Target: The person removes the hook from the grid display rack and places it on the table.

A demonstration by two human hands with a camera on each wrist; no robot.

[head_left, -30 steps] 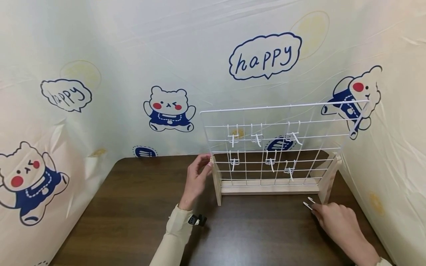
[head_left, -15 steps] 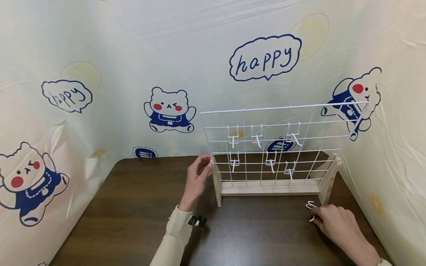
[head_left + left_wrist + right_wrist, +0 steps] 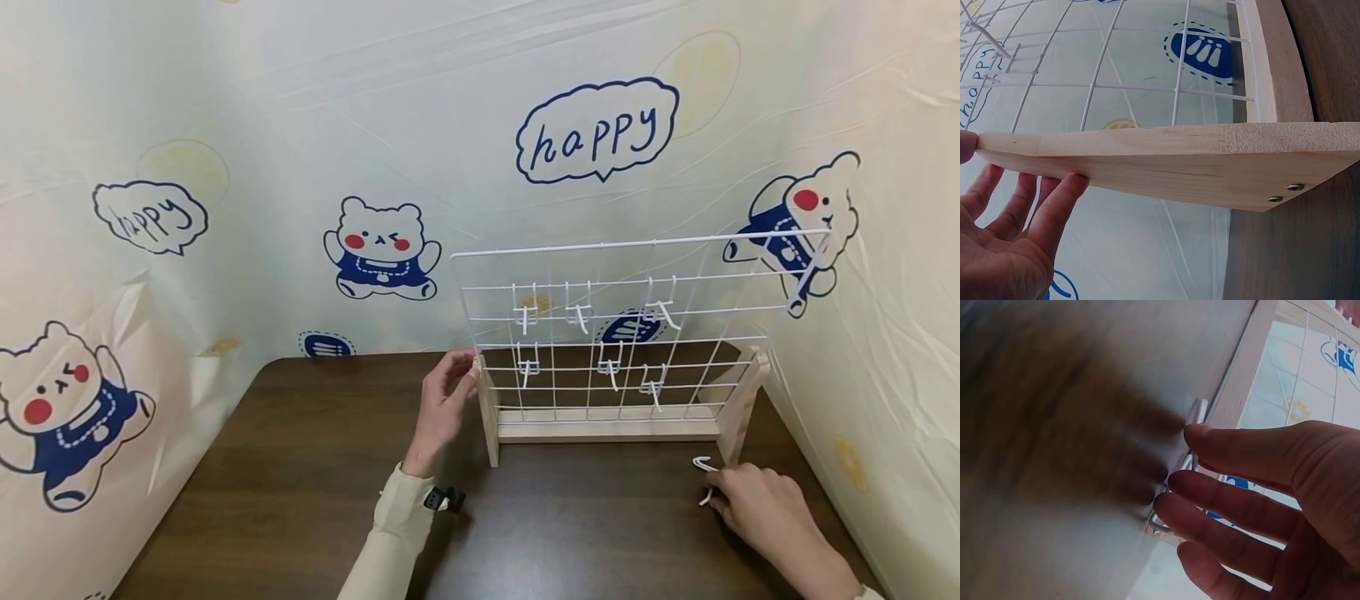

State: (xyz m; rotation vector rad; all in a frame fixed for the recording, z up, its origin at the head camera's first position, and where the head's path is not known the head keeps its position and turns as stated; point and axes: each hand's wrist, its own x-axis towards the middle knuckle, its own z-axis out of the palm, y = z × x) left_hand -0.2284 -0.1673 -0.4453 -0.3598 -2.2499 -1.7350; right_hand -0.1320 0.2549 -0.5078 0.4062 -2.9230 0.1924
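Note:
A white wire grid rack with a wooden base stands on the table. Several white hooks hang on it in two rows, among them an upper-right hook. My left hand grips the upper end of its left wooden side panel, thumb on the front edge and fingers against the outer face. In front of the right side panel, low over the table, my right hand pinches a loose white wire hook between thumb and fingers. The right wrist view shows this hook partly hidden by the fingers.
The dark wooden table extends to the left and in front of the rack. A printed cloth hangs behind and along both sides, close to the rack's right end. A black strap device sits on my left wrist.
In my right hand the hook has turned: its two prongs pointed up-left, and now its bent end points left with another end showing below. The left hand and rack have stayed put.

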